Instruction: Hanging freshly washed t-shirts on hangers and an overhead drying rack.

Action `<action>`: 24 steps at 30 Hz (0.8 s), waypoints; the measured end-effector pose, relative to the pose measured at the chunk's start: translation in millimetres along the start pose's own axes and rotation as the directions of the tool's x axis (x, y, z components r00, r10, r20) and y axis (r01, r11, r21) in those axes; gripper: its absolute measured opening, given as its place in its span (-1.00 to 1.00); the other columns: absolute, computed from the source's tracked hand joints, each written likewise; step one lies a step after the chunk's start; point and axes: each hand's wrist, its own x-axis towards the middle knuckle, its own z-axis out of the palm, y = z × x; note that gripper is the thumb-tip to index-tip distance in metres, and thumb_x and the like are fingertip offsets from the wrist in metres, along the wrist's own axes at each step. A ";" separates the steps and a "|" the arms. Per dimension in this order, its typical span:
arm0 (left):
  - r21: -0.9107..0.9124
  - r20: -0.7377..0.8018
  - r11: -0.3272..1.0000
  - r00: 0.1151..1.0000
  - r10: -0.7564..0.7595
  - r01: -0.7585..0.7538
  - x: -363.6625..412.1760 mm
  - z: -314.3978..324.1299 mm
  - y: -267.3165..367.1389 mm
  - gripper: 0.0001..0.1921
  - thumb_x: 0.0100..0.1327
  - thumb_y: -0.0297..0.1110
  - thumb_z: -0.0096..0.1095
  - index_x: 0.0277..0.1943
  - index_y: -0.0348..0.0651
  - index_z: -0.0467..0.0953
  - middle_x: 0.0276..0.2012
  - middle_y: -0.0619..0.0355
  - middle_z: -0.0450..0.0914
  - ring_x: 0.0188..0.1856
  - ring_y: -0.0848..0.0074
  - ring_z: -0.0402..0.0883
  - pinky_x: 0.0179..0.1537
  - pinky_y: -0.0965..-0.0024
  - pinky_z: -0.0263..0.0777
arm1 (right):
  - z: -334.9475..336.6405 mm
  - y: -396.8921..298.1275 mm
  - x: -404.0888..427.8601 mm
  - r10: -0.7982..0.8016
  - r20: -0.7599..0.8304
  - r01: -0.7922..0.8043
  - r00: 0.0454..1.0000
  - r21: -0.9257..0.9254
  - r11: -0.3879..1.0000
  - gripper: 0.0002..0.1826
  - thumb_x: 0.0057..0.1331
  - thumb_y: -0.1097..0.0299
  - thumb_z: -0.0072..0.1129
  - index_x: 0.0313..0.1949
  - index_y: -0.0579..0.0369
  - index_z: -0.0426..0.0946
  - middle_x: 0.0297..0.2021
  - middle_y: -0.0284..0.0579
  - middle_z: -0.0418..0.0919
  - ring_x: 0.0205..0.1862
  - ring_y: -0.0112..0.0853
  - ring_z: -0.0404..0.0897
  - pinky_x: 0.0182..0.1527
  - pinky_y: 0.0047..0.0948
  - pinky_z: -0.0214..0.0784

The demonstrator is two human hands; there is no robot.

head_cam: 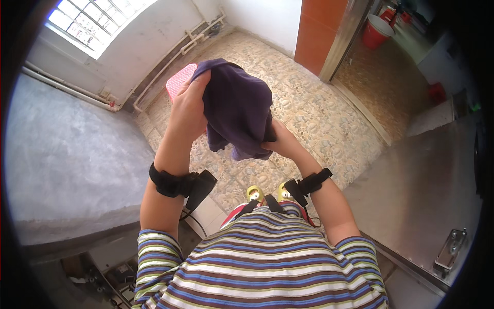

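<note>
A dark purple cloth (237, 104), possibly a garment, hangs in folds between my two hands, above the floor. My left hand (189, 106) grips its upper left edge, the thumb lying over the fabric. On the lower right side my right hand (285, 140) holds the cloth, with some fingers hidden behind it. Beyond my left hand a pink plastic object (180, 80) with a patterned surface shows partly; the hand and cloth cover the rest.
Patterned tile floor (308, 112) stretches ahead. Pipes (193, 40) run along the far-left wall below a barred window (90, 23). A grey slab (77, 154) flanks my left, a metal door (420, 193) with a latch my right. Past the doorway stands a red bucket (376, 34).
</note>
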 end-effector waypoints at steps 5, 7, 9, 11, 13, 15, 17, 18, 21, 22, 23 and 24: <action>0.424 0.048 0.861 0.956 0.289 -0.282 -4.1 -34.5 13.7 -0.78 0.15 -0.57 -0.19 -0.15 -0.44 0.31 -0.22 0.00 0.42 -0.21 0.42 0.46 -0.17 0.51 0.39 | -36.1 56.2 38.6 0.119 -0.245 -0.135 0.962 -0.046 0.990 -0.81 0.09 0.46 -0.08 -0.30 0.19 0.46 -0.56 -0.31 0.49 -0.55 -0.64 0.40 -0.48 -0.67 0.24; 0.443 0.007 0.855 0.954 0.299 -0.271 -6.7 -39.2 14.5 -0.77 0.12 -0.67 -0.24 -0.15 -0.46 0.30 -0.21 -0.01 0.41 -0.22 0.41 0.46 -0.12 0.51 0.36 | -62.2 41.6 47.6 0.148 -0.399 -0.182 0.905 -0.048 0.982 -0.83 0.10 0.48 -0.11 -0.33 0.18 0.47 -0.55 -0.31 0.48 -0.56 -0.63 0.39 -0.47 -0.67 0.23; 0.557 0.108 0.733 0.909 0.402 -0.390 -8.0 -30.7 10.1 -0.79 0.15 -0.57 -0.19 -0.17 -0.44 0.32 -0.24 -0.01 0.43 -0.25 0.40 0.48 -0.17 0.48 0.38 | -71.3 46.2 51.7 -0.087 -0.466 -0.059 0.880 -0.290 0.955 -0.81 0.08 0.43 -0.06 -0.29 0.15 0.43 -0.57 -0.26 0.46 -0.56 -0.57 0.39 -0.45 -0.63 0.24; 0.263 0.008 0.944 0.978 0.206 -0.201 -5.1 -11.0 11.4 -0.79 0.15 -0.51 -0.17 -0.18 -0.42 0.33 -0.26 -0.01 0.45 -0.26 0.40 0.48 -0.19 0.48 0.39 | -67.5 27.7 46.0 -0.289 -0.569 -0.065 0.770 -0.520 0.852 -0.75 0.03 0.37 0.03 -0.26 0.12 0.39 -0.60 -0.22 0.42 -0.55 -0.50 0.39 -0.43 -0.57 0.25; -0.071 -0.017 0.997 1.000 -0.019 0.018 -3.3 2.8 8.3 -0.78 0.16 -0.45 -0.15 -0.20 -0.41 0.35 -0.27 0.00 0.47 -0.27 0.40 0.49 -0.21 0.47 0.39 | -54.5 12.1 34.3 -0.287 -0.614 -0.055 0.735 -0.476 0.878 -0.72 -0.01 0.31 0.10 -0.29 0.10 0.36 -0.61 -0.25 0.37 -0.55 -0.49 0.37 -0.43 -0.55 0.24; 0.020 -0.073 0.998 0.996 -0.056 0.057 -0.6 9.3 3.5 -0.71 0.20 -0.36 -0.21 -0.16 -0.42 0.34 -0.22 -0.02 0.45 -0.19 0.40 0.45 -0.14 0.44 0.33 | -43.7 -15.4 15.1 -0.052 -0.656 -0.113 0.753 -0.208 0.972 -0.83 -0.02 0.33 0.06 -0.42 0.08 0.36 -0.64 -0.22 0.37 -0.56 -0.39 0.40 -0.42 -0.46 0.26; -0.016 -0.043 0.997 0.996 -0.074 0.074 2.7 13.6 -0.6 -0.73 0.19 -0.36 -0.19 -0.19 -0.40 0.35 -0.27 0.02 0.47 -0.23 0.43 0.47 -0.16 0.44 0.34 | -35.4 -26.7 -4.8 -0.104 -0.601 0.019 0.793 -0.146 0.989 -0.89 0.01 0.36 0.06 -0.50 0.09 0.36 -0.71 -0.26 0.37 -0.64 -0.48 0.38 -0.55 -0.54 0.23; -0.005 -0.020 0.997 0.997 -0.080 0.080 2.9 15.2 -1.6 -0.73 0.19 -0.36 -0.19 -0.19 -0.40 0.35 -0.26 0.02 0.47 -0.23 0.44 0.47 -0.17 0.45 0.34 | -31.7 -37.3 -14.3 -0.150 -0.540 0.092 0.828 -0.134 0.987 -0.90 0.01 0.37 0.06 -0.51 0.09 0.37 -0.72 -0.25 0.38 -0.64 -0.48 0.39 -0.58 -0.55 0.22; 0.015 0.037 0.995 0.994 -0.101 0.101 4.9 20.3 -1.9 -0.75 0.18 -0.37 -0.16 -0.20 -0.39 0.36 -0.30 0.04 0.48 -0.27 0.45 0.49 -0.22 0.48 0.37 | -29.6 -52.7 -26.8 -0.416 -0.224 0.378 0.881 -0.195 0.905 -0.93 -0.02 0.44 0.05 -0.50 0.09 0.36 -0.61 -0.19 0.44 -0.61 -0.44 0.43 -0.61 -0.53 0.23; 0.021 0.059 0.994 0.992 -0.108 0.107 5.1 20.9 -1.2 -0.77 0.16 -0.39 -0.14 -0.21 -0.38 0.36 -0.33 0.06 0.49 -0.31 0.46 0.50 -0.27 0.51 0.39 | -28.0 -57.7 -24.4 -0.414 -0.231 0.375 0.880 -0.196 0.906 -0.93 -0.02 0.44 0.05 -0.50 0.09 0.36 -0.61 -0.19 0.44 -0.61 -0.44 0.43 -0.61 -0.53 0.23; 0.024 0.063 0.994 0.992 -0.110 0.109 7.4 14.6 -4.1 -0.77 0.16 -0.39 -0.14 -0.21 -0.38 0.36 -0.33 0.06 0.49 -0.31 0.46 0.50 -0.27 0.51 0.39 | -26.0 -62.5 -18.5 -0.546 -0.148 0.482 0.825 -0.321 0.815 -0.93 -0.03 0.50 0.02 -0.47 0.12 0.38 -0.62 -0.20 0.43 -0.64 -0.42 0.42 -0.60 -0.53 0.25; 0.241 0.062 0.970 0.998 0.020 -0.035 9.7 9.6 -6.9 -0.76 0.16 -0.39 -0.13 -0.20 -0.39 0.36 -0.34 0.07 0.49 -0.32 0.49 0.50 -0.29 0.53 0.38 | -26.8 -65.5 -13.9 -0.656 -0.046 0.578 0.753 -0.431 0.693 -0.89 -0.03 0.56 -0.01 -0.45 0.14 0.40 -0.63 -0.21 0.42 -0.67 -0.41 0.41 -0.59 -0.53 0.26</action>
